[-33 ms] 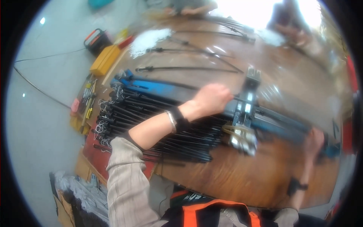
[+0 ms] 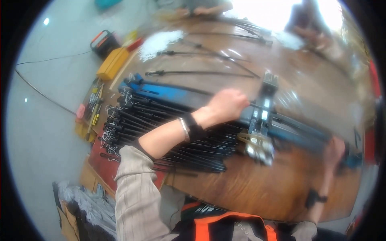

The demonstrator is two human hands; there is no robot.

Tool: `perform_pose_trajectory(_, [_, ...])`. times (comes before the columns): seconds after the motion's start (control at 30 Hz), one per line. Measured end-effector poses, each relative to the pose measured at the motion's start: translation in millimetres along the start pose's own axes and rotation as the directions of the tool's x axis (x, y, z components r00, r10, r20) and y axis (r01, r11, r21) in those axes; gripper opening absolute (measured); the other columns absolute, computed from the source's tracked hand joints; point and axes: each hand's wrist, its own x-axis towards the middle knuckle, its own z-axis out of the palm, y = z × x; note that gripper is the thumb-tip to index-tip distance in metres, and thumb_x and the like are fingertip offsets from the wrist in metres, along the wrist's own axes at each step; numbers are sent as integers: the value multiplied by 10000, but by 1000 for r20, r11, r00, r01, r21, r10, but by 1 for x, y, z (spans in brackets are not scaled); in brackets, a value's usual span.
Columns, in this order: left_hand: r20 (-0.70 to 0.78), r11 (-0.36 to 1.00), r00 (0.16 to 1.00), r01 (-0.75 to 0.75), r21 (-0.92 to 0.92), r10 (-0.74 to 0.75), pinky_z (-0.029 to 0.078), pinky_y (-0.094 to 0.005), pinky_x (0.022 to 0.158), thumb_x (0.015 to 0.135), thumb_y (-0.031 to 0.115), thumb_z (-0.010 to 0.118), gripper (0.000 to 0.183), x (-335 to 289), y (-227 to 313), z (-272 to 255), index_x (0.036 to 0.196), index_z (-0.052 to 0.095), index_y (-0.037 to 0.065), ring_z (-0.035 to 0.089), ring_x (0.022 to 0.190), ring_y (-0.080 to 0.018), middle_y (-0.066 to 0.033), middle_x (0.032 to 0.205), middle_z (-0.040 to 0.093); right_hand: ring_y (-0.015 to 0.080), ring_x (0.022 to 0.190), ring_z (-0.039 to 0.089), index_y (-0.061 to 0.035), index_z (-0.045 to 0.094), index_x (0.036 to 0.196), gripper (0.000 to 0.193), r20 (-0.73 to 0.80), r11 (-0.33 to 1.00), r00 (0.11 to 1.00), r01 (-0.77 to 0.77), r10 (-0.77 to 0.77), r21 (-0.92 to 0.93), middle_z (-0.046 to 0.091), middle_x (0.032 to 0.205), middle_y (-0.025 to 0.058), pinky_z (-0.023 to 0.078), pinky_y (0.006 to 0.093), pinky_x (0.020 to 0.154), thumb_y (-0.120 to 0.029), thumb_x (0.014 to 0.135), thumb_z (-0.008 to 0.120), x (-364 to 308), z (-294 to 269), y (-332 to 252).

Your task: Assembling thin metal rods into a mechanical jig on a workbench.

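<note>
My left hand (image 2: pixel 228 105) is closed around a thin black rod (image 2: pixel 189 88) that lies along a long blue bench fixture (image 2: pixel 165 91). Just right of its fingers, the rod runs into a metal clamp block (image 2: pixel 263 108) set across the fixture. My right hand (image 2: pixel 335 152) is at the fixture's right end, beside a blue part there. Motion blur smears its fingers, so its grip does not show. Below my left forearm lies a bundle of black rods (image 2: pixel 193 154), with white string loops at their left ends.
Several loose black rods (image 2: pixel 205 73) and a heap of white pieces (image 2: pixel 159 43) lie farther back on the brown table (image 2: pixel 249 188). At left are a yellow box (image 2: pixel 113 63), a black case (image 2: pixel 104 44) and hand tools (image 2: pixel 95 104). Other people's hands (image 2: pixel 207 11) show at the far edge.
</note>
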Motion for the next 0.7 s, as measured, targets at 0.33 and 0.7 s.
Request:
perform_pose_trajectory(0.33, [-116, 965, 989, 61, -255, -93, 486, -446, 657, 849, 233, 708, 199, -6, 4, 14, 774, 677, 51, 594, 735, -353, -145, 765, 581, 320, 937, 583, -42, 605, 971, 66, 153, 995, 984, -88, 95, -55, 604, 922, 129, 387, 437, 1025, -72, 913, 595, -2, 0, 2])
perform_pose_trajectory(0.7, [91, 995, 991, 93, 38, -96, 492, -487, 617, 914, 190, 584, 160, 6, 12, 16, 817, 607, 66, 631, 721, -399, -174, 742, 639, 280, 1124, 613, -64, 659, 1160, 268, -61, 971, 985, 170, -161, 171, 703, 1087, 77, 335, 441, 1043, -104, 898, 622, -3, -31, -135])
